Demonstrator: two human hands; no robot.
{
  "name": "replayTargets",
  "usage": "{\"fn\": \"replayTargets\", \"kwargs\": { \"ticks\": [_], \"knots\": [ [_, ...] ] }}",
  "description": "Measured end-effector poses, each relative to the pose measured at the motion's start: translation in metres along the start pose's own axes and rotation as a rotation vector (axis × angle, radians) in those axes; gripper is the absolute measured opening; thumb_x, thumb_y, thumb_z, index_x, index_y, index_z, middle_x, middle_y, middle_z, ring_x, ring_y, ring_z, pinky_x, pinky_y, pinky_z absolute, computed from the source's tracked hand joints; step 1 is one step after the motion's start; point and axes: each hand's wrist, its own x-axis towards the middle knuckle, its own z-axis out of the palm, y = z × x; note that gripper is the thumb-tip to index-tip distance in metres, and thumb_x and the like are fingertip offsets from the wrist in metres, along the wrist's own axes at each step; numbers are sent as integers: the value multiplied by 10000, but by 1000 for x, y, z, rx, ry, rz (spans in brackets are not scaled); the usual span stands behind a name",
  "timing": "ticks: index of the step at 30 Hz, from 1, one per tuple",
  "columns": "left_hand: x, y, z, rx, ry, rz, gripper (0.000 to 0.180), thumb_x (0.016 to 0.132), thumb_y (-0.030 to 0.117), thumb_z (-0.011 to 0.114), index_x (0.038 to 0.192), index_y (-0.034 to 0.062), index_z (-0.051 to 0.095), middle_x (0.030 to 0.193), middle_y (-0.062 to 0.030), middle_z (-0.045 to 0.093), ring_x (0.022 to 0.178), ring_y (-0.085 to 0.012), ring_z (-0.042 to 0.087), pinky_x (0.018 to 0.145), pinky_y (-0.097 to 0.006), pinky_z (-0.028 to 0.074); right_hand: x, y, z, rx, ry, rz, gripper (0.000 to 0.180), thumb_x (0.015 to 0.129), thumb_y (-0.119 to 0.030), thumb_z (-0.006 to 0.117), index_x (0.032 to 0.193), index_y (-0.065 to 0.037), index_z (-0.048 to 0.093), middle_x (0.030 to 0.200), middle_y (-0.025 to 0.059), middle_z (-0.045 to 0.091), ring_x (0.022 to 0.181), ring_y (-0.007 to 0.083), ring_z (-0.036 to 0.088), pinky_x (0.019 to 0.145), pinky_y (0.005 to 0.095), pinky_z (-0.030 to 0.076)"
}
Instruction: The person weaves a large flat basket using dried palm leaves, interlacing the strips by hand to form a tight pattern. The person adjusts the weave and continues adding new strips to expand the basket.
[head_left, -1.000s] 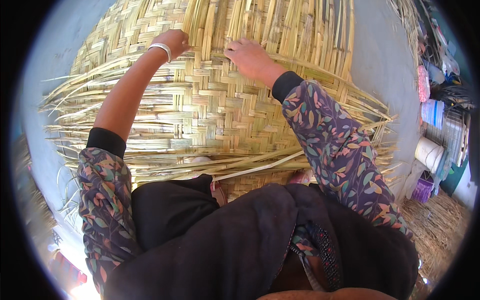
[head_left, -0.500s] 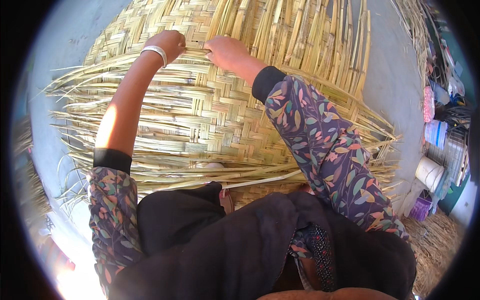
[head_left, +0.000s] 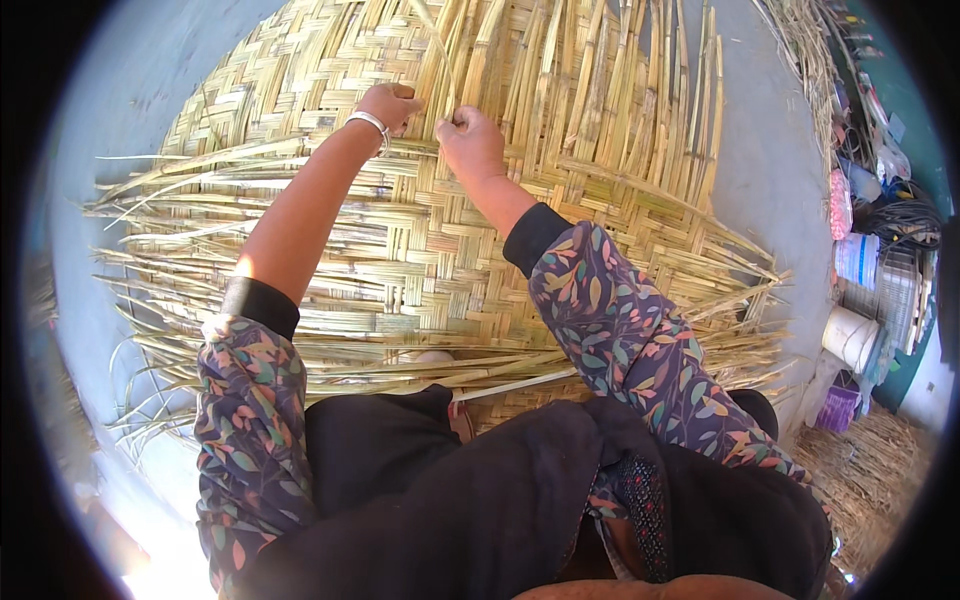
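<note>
A large woven mat (head_left: 440,240) of split cane strips lies in front of me, its weave in a zigzag pattern. At the working edge my right hand (head_left: 472,148) pinches one cane strip (head_left: 440,45), which is lifted and leans away toward the top of the view. Close by on the left, my left hand (head_left: 390,108), with a pale bangle at the wrist, hovers over the weave. Its fingers are partly bent and apart, with nothing visible between them. Several unwoven strips (head_left: 590,90) stretch away side by side beyond my right hand.
Loose strip ends (head_left: 130,200) stick out at the mat's left side, others at its right. Grey floor (head_left: 770,150) surrounds it. Along the right stand a white bucket (head_left: 850,338), a purple basket (head_left: 838,405), a wire rack (head_left: 897,290) and a heap of dry straw (head_left: 870,470).
Both hands have left the crosswise strip they gripped together. My left hand moved right and its fingers loosened; my right hand shifted slightly right and nearer, now raising a lengthwise strip.
</note>
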Motion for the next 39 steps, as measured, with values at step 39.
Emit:
{"fn": "replayTargets", "kwargs": {
  "ticks": [39],
  "knots": [
    [-75, -27, 7, 9, 599, 252, 112, 768, 84, 631, 853, 75, 703, 743, -51, 669, 663, -125, 605, 660, -264, 484, -24, 13, -16, -498, -143, -619, 294, 804, -21, 515, 1092, -32, 572, 1074, 147, 506, 954, 329, 543, 823, 393, 473]
  ]
}}
